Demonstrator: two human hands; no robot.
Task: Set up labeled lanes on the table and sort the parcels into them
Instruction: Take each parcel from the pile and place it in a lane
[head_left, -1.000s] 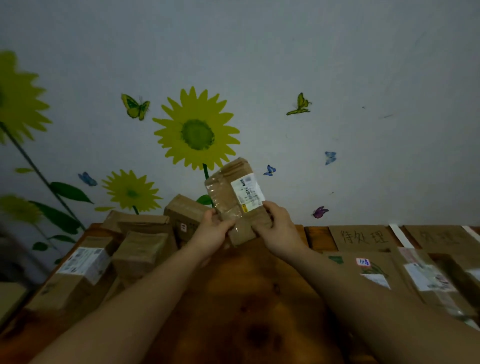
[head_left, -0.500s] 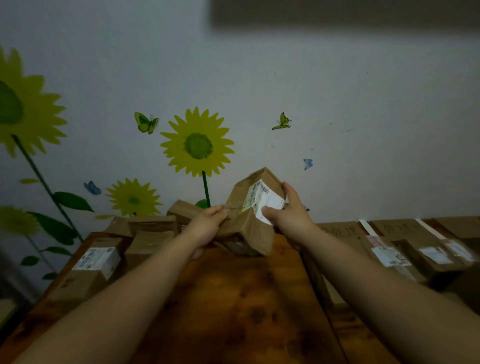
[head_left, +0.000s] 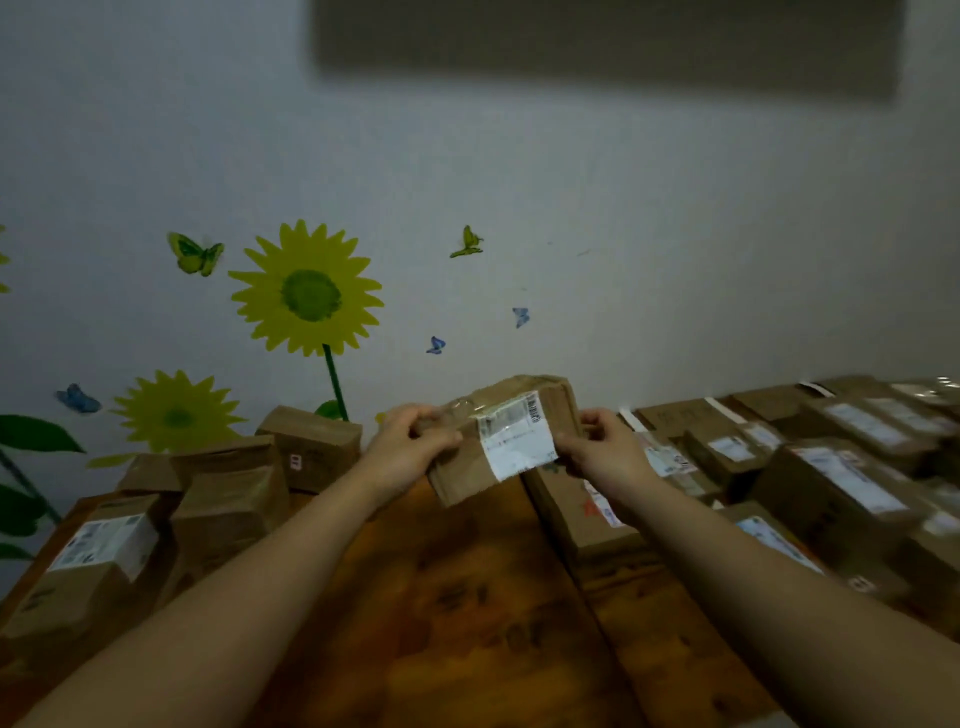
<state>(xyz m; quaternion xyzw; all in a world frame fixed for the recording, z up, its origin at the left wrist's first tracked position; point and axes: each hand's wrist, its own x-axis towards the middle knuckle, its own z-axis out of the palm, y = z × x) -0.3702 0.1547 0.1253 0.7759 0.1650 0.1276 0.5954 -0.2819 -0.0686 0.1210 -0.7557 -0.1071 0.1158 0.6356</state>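
Gripping parcel (head_left: 464, 480) | left hand (head_left: 410, 444); right hand (head_left: 605, 453) | seemingly taped; contents hidden

Likely a home room, sunflower wall decals (head_left: 306, 291) (butterflies too), wooden table (head_left: 467, 613), cardboard parcels (head_left: 841, 483)

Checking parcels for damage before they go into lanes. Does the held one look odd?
Only slightly. The held parcel, gripped by the left hand and right hand, looks creased, and clear tape lies wrinkled over the top of its white label. No tear shows.
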